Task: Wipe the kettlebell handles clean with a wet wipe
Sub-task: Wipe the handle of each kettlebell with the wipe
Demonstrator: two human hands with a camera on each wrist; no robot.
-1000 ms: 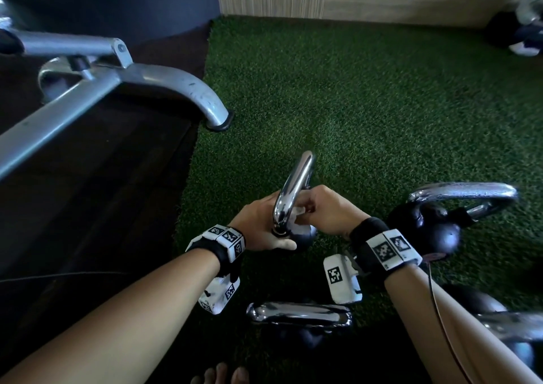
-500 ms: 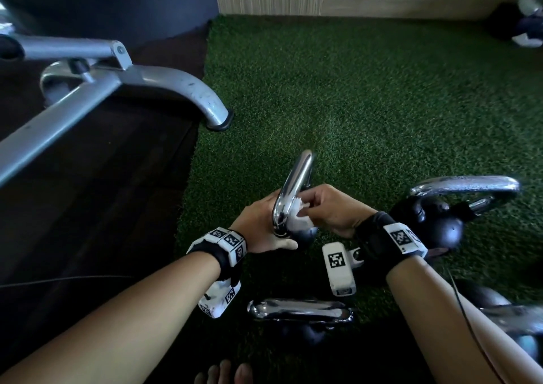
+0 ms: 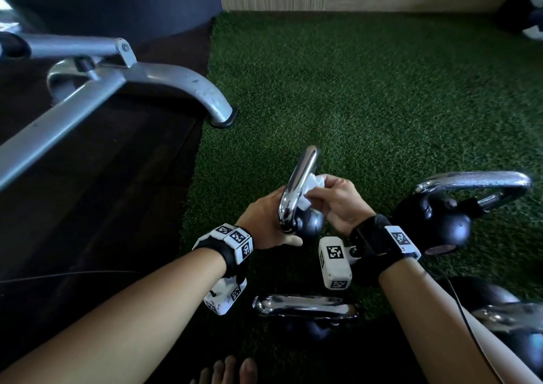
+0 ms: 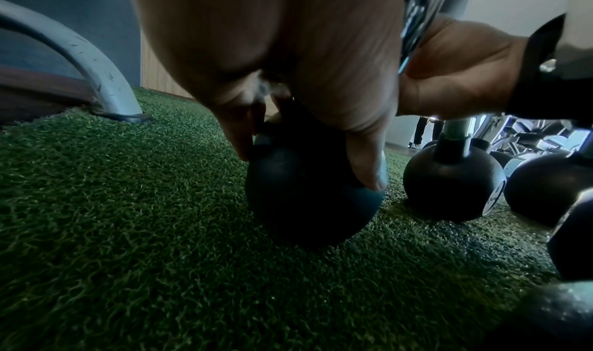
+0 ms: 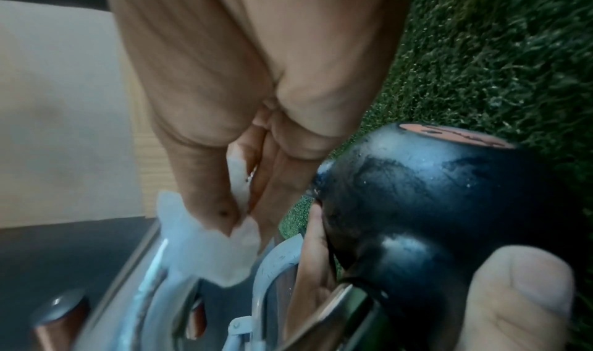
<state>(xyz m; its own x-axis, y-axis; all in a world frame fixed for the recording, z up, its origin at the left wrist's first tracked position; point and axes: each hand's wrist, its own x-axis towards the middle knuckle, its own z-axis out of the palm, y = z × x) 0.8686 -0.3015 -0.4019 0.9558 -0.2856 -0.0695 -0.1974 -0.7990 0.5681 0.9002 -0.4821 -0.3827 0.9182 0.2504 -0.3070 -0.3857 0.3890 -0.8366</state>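
A small kettlebell stands tilted on the green turf, with a chrome handle [image 3: 297, 187] and a black ball [image 3: 311, 225]. My left hand [image 3: 264, 222] grips it low down, fingers and thumb curled round the ball [image 4: 308, 199]. My right hand [image 3: 333, 197] pinches a crumpled white wet wipe [image 3: 312, 189] against the inner side of the handle, about halfway up. In the right wrist view the wet wipe [image 5: 208, 250] sits at my fingertips beside the ball [image 5: 433, 204].
A larger kettlebell [image 3: 440, 219] stands to the right, another [image 3: 305, 308] lies just in front of me, a third [image 3: 499, 316] at the lower right. A grey metal bench leg [image 3: 191, 85] ends at the turf's left edge. Bare toes [image 3: 226, 372] show below.
My right hand has slid the wipe up the handle, from near the ball to about mid-height. The left hand keeps its hold on the kettlebell.
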